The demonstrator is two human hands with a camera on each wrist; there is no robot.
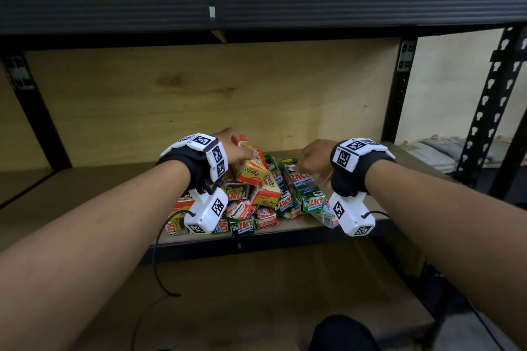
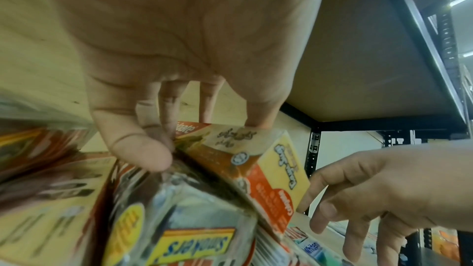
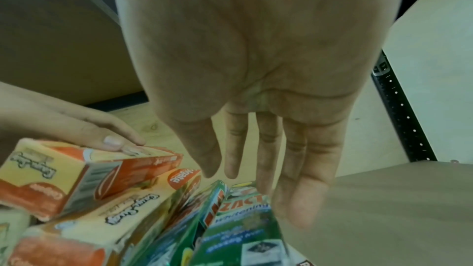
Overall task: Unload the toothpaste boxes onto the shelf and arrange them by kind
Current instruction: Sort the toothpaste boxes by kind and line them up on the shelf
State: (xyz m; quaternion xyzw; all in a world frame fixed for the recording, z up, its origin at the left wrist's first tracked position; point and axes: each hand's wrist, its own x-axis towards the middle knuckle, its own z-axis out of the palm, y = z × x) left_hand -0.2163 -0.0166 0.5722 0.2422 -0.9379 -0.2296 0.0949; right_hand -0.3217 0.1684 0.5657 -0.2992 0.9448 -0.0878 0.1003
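A heap of toothpaste boxes (image 1: 245, 214) lies in the middle of the brown shelf board (image 1: 85, 194). On top sits a yellow-and-orange Colgate box (image 1: 251, 167), tilted; my left hand (image 1: 242, 148) grips it, thumb on one side and fingers over its upper face (image 2: 258, 124). A second box of the same kind (image 3: 122, 215) lies right under it. My right hand (image 1: 310, 164) hovers with straight, spread fingers (image 3: 294, 169) just above a green Zact Whitening box (image 1: 303, 185), holding nothing. Red Pepsodent boxes (image 1: 241, 212) and more green Zact boxes (image 1: 242, 227) fill the front of the heap.
The black beam of the upper shelf (image 1: 256, 11) runs across overhead. A plywood back panel (image 1: 199, 94) closes the bay. Black steel posts (image 1: 397, 94) stand at the right. Bare board stretches left and right of the heap. A black cable (image 1: 158, 265) hangs from my left wrist.
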